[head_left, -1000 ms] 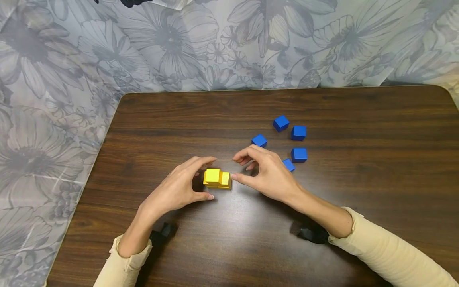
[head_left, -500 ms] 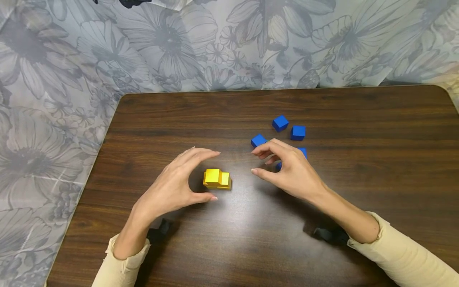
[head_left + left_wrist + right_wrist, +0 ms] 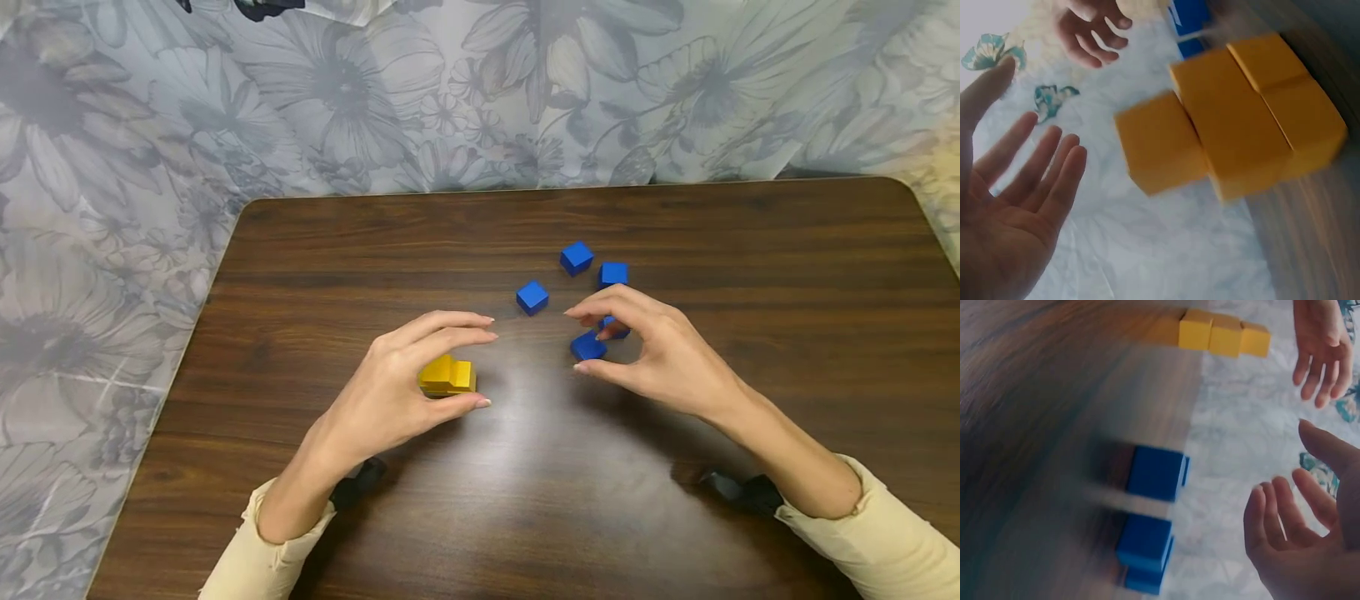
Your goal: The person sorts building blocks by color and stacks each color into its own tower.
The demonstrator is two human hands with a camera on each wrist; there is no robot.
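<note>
A small stack of yellow blocks (image 3: 453,377) stands on the wooden table, its left part hidden by my left hand (image 3: 390,392). That hand hovers above the stack with fingers and thumb spread apart, holding nothing. In the left wrist view the yellow blocks (image 3: 1235,119) rise in layers, a single one on top, apart from the palm. My right hand (image 3: 660,354) is over the blue blocks, thumb and fingers parted around the nearest blue block (image 3: 588,346) in the head view. The right wrist view shows a gap between that hand (image 3: 1310,531) and the blue blocks (image 3: 1155,473).
Other blue blocks lie farther back: one at the left (image 3: 532,297), one at the rear (image 3: 577,258), and others partly covered by my right hand. Behind the table's (image 3: 360,250) far edge hangs a grey floral cloth (image 3: 420,100).
My right hand has moved right, from beside the yellow stack to over the blue blocks. My left hand has shifted slightly right over the stack. The view has turned a little.
</note>
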